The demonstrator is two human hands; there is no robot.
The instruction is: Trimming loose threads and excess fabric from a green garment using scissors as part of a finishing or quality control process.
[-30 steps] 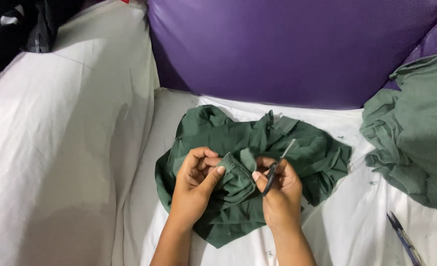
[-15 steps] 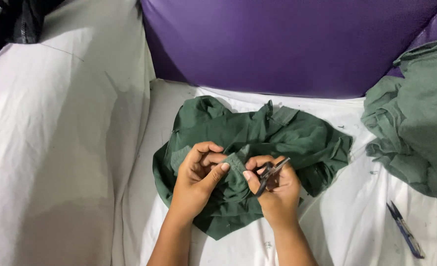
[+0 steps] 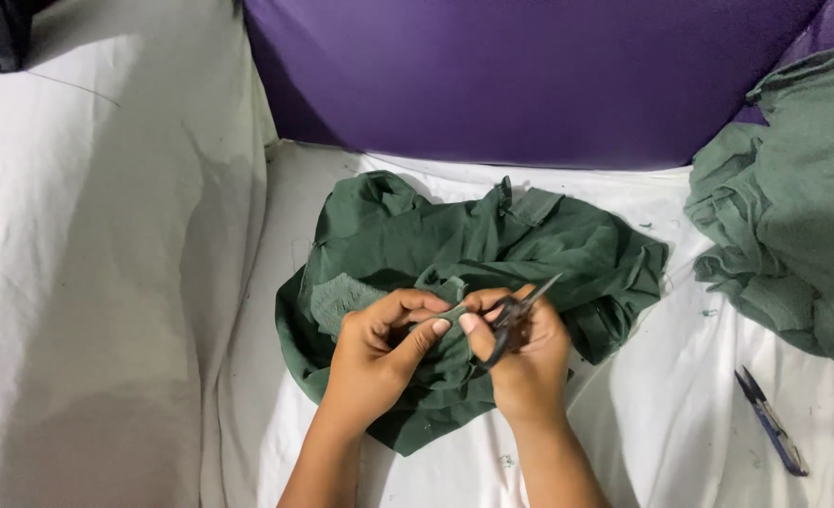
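Green garment (image 3: 473, 245) fold pinched in left hand (image 3: 372, 362) grip; right hand (image 3: 528, 362) grip clasps snips (image 3: 516, 320) beside it.

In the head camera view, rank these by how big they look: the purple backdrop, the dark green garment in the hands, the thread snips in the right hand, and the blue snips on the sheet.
1. purple backdrop
2. dark green garment
3 and 4. blue snips and thread snips: unsure, since the right hand hides part of the latter.

Garment (image 3: 492, 240) under the fingers (image 3: 417, 309); cloth pile (image 3: 793, 207) far right of them, clipper (image 3: 770, 421) right, backdrop (image 3: 530, 75) beyond.
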